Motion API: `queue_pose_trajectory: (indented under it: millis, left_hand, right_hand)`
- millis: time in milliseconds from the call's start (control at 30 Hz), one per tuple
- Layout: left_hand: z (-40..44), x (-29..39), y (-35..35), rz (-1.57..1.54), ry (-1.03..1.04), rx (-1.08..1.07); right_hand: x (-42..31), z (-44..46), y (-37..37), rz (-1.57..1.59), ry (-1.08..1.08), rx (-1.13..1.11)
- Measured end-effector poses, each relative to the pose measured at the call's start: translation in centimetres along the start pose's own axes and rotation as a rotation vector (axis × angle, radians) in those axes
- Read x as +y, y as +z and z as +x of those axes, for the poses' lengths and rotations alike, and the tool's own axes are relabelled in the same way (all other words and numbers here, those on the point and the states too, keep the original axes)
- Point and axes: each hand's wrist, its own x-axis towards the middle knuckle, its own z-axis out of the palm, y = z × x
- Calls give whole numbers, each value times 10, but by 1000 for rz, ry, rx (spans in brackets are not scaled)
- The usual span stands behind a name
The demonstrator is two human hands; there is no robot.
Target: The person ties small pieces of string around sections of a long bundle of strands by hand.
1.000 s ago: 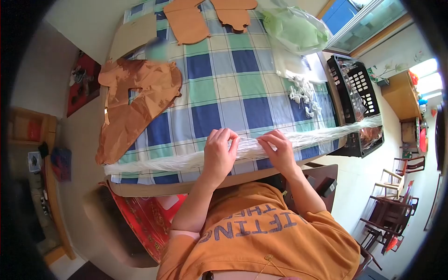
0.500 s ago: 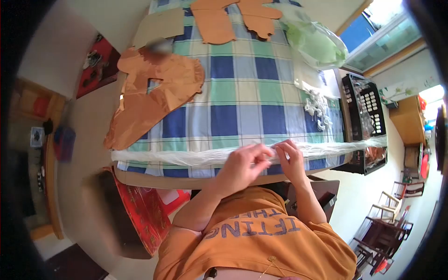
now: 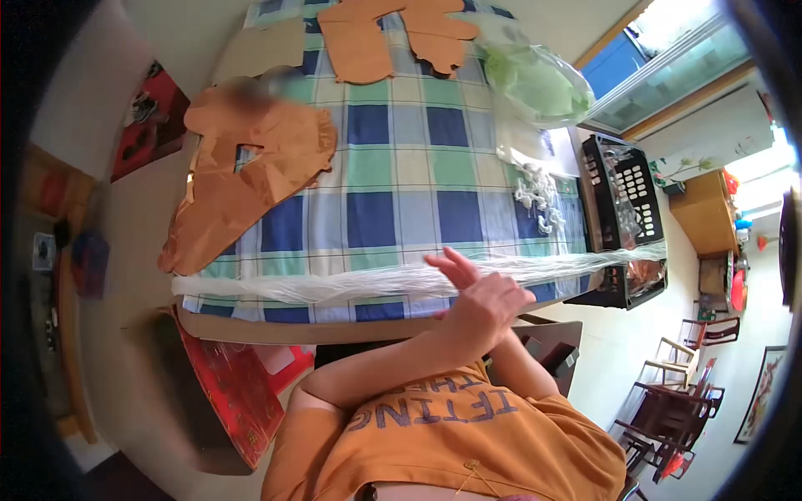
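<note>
A long bundle of fine white strands [image 3: 334,285] lies across the near edge of the bed and reaches a black crate on the right. My hands are crossed just on the near side of it. My left hand [image 3: 487,307] is on top, its fingers bent and pressed together towards the right; whatever they hold, if anything, is too small to make out. Beneath it, my right hand [image 3: 452,266] is partly hidden. Its visible fingers stretch up and left over the strands, apart from each other.
Shiny copper-coloured sheets [image 3: 242,167] lie on the checked bedspread [image 3: 372,209]. A small heap of white cord pieces [image 3: 539,196] sits at the right, below a greenish plastic bag [image 3: 535,83]. The black crate [image 3: 626,188] stands against the bed's right side.
My hands were side by side at the strands, fingers pinched. Now they cross, the left moving right over the right hand, whose fingers have straightened leftward. The view has shifted slightly.
</note>
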Motion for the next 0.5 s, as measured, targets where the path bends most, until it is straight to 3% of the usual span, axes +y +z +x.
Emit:
queue_pose_trajectory:
  millis: [67, 100, 200, 233, 267, 367, 400, 467, 500]
  left_hand:
    - [-3, 14, 1, -18, -32, -115]
    - [-2, 14, -2, 11, -8, -69]
    - [5, 7, -26, 92, 56, 63]
    - [10, 6, -59, 439, 143, -11]
    - [11, -2, -80, 602, 76, -41]
    - [8, -18, -124, 1097, -140, -12]
    - [0, -18, -132, 1047, -238, -36]
    - [-5, -12, -151, 682, -804, -475]
    - [-7, -9, -150, 502, -742, -407]
  right_hand:
    - [-4, 0, -4, 140, 162, -27]
    - [-5, 0, -4, 217, 241, -44]
    - [14, -16, -6, 793, 352, 350]
    - [6, -12, -15, 727, 289, 233]
    - [-2, -8, -24, 663, 217, 123]
    - [-14, -13, -45, 328, 232, 167]
    - [-17, -15, -50, 267, 233, 198]
    - [-16, -14, -50, 227, 233, 281]
    - [-13, -13, -49, 248, 233, 334]
